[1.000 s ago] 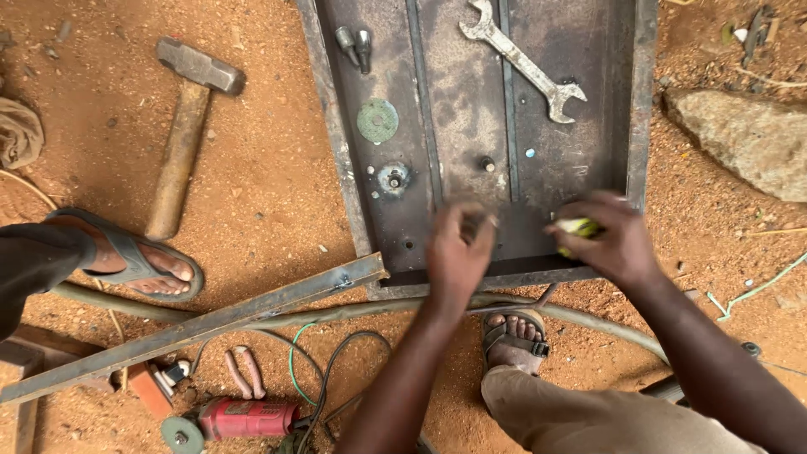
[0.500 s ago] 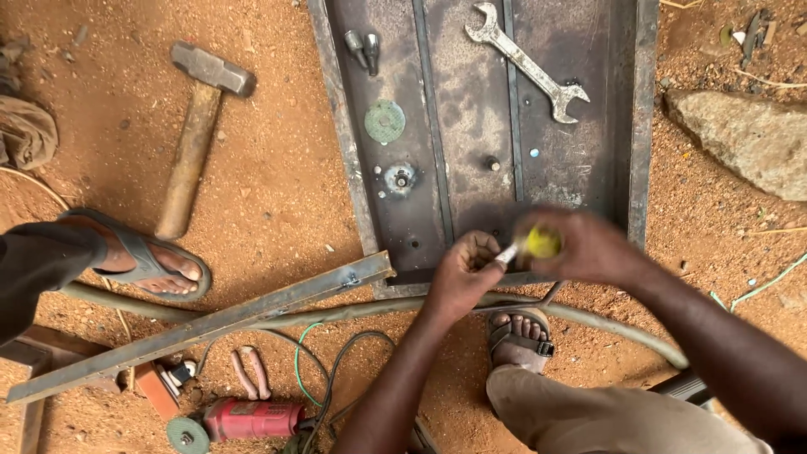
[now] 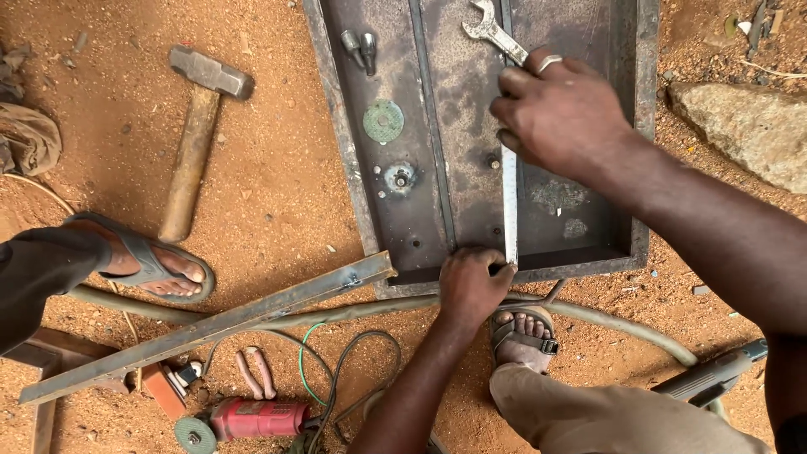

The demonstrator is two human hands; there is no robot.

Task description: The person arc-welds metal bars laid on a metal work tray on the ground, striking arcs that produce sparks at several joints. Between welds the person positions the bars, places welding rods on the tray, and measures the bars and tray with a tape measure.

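Note:
A rusty steel tray frame (image 3: 336, 126) lies on red dirt. A thin tape measure blade (image 3: 510, 206) runs along one of its inner ribs. My left hand (image 3: 471, 286) pinches the blade's end against the frame's near edge. My right hand (image 3: 563, 109) is closed over the tape's case farther up the frame, and the case itself is hidden in the fist. An open-ended wrench (image 3: 487, 29) lies just beyond my right hand.
Inside the frame lie a green disc (image 3: 383, 120), a flange nut (image 3: 399, 178) and two bolts (image 3: 360, 46). A hammer (image 3: 197, 126), angle-iron bar (image 3: 210, 324), pliers (image 3: 255, 372), red grinder (image 3: 252, 418), hose (image 3: 630, 324) and rock (image 3: 740, 126) surround it. Another person's sandalled foot (image 3: 143, 261) is at left.
My right hand has moved from the frame's near edge up toward the wrench, drawing the tape blade out. My left hand stays at the near edge on the blade's end.

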